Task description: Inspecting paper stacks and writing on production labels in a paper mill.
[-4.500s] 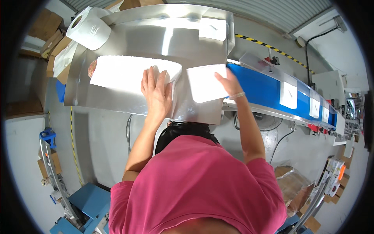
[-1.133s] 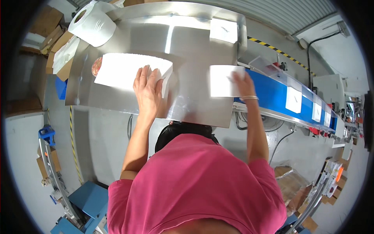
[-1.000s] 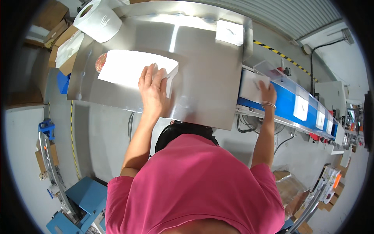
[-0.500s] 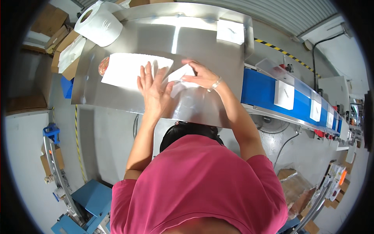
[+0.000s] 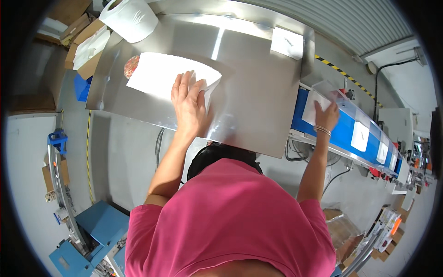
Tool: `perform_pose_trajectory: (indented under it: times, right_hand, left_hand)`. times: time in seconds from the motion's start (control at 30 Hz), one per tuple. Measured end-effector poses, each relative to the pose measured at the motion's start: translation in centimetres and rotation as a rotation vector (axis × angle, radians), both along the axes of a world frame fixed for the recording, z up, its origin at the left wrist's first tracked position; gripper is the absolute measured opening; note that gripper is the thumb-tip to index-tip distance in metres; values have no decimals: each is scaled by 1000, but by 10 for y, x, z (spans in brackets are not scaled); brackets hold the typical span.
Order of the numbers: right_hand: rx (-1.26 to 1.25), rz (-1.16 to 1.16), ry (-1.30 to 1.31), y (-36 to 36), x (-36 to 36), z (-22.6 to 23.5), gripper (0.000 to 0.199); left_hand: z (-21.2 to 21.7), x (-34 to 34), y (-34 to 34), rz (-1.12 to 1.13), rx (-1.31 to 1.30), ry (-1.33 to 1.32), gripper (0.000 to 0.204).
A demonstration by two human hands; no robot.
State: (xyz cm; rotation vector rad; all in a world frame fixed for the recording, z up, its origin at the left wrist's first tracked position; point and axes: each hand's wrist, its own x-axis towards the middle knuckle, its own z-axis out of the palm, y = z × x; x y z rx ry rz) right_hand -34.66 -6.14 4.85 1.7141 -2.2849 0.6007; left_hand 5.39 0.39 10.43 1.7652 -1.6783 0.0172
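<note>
On the steel table (image 5: 258, 92), left hand (image 5: 188, 104) presses flat on the white stack (image 5: 161, 76); far right, right hand (image 5: 326, 117) lies spread on a sheet (image 5: 313, 105) on the blue belt (image 5: 344, 134).

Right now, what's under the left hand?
The left hand lies flat on a white sheet stack on the steel table. How many sheets lie beneath is hidden.

Pink short-sleeved shirt (image 5: 230, 221), wrist bangles (image 5: 322, 131)
</note>
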Motion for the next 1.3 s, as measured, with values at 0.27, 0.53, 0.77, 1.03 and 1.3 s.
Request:
perform_pose_trajectory:
  times: [0.27,0.53,0.77,1.03,1.3]
  right_hand:
    - [370,1127,-672,-36,217,25,53]
    - [463,642,-1279,-23,142,-34,41]
    - [198,25,-531,-4,-38,-45,53]
    - [66,890,-439,-25,126,10,55]
    - [526,1140,-931,-53,247,2,48]
  left_hand:
    - [0,7,-2,-81,58,-49,31]
    - [4,25,-8,-27,37,-67,42]
    - [-3,24,-11,-11,-31,22,29]
    - [-2,25,-8,-19,-15,45,26]
    - [9,28,-9,-37,51,17,41]
